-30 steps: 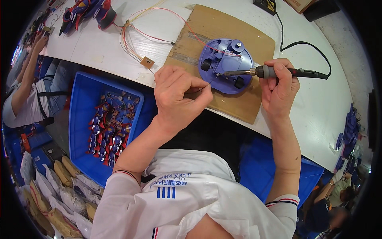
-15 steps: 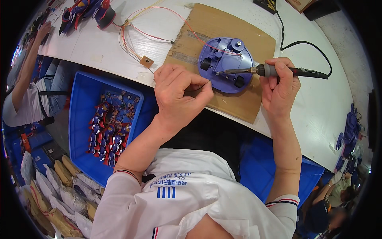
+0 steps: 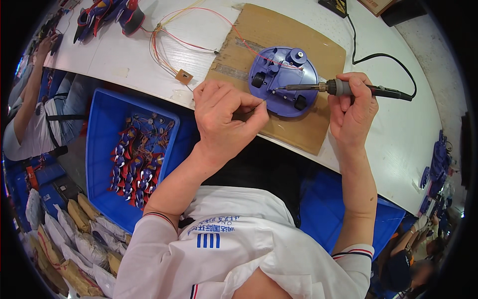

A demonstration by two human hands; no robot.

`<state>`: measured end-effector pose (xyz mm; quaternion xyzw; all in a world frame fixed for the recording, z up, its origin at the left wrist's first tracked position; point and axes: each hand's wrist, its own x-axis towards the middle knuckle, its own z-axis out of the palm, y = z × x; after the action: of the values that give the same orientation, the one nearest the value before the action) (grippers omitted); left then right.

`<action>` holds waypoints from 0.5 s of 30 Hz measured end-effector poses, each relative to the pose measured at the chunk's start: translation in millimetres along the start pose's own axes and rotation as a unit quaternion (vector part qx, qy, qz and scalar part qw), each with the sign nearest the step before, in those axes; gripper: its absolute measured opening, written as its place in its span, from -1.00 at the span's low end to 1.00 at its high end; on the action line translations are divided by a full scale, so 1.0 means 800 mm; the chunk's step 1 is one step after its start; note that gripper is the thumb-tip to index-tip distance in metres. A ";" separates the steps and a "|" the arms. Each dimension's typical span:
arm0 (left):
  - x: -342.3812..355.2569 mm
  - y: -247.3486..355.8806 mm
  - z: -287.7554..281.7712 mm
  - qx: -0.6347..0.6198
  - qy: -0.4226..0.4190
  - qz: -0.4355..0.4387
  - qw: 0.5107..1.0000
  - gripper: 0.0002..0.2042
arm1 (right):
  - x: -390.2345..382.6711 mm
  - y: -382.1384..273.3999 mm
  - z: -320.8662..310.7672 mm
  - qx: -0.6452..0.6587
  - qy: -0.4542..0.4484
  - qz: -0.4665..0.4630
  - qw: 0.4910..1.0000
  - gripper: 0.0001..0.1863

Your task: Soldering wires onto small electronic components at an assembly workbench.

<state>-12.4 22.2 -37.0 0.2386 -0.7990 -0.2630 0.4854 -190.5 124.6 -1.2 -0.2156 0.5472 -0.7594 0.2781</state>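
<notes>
Has drawn the soldering iron (image 3: 339,88) a little to the right since the earlier frame, along with the right hand (image 3: 353,112), shifting the pointed tip slightly right and upward in view over the purple base (image 3: 294,77). Has hardly moved the left hand (image 3: 221,112), and has left the base in the same place: on the cardboard sheet (image 3: 279,30) atop the table (image 3: 408,134), just beyond the left hand and seemingly underside up, judging by the two black wheels (image 3: 258,79). Holds the iron by its grip in the right fingers, closed around it much like a pen. Presses the left thumb and forefinger together, apparently pinching a thin dark wire (image 3: 265,99) at the near left edge of the base. Cannot tell contact from hovering at the tip, nor make out any joint clearly at so small a size. Leaves the red wire (image 3: 224,17) running from the base across the cardboard to a loose bundle on the table, and the brown circuit board (image 3: 183,76) lying near the left hand. Probably amounts to a brief easing-off or small re-aiming of the iron within the same soldering step, given the unchanged pinch on the left, the unchanged grip on the right and the base lying undisturbed.
</notes>
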 end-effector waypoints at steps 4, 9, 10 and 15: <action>-0.002 -0.001 0.001 0.001 0.004 0.006 1.000 -0.83 | 0.001 -0.001 -0.004 -0.001 0.001 0.003 1.000 -0.75; -0.003 0.001 -0.001 0.010 -0.003 0.005 1.000 -0.82 | 0.002 -0.002 -0.009 0.011 -0.002 0.005 1.000 -0.74; -0.005 0.001 -0.004 0.013 -0.013 0.006 1.000 -0.83 | 0.003 -0.002 -0.010 0.017 -0.001 0.003 1.000 -0.74; 0.001 0.007 -0.007 0.024 -0.047 0.017 0.998 -0.70 | 0.010 -0.007 -0.017 0.046 0.010 -0.006 0.999 -0.74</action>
<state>-8.4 24.3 -30.6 0.2242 -0.8310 -0.2463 0.4454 -206.4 130.6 0.3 -0.1980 0.5133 -0.7877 0.2773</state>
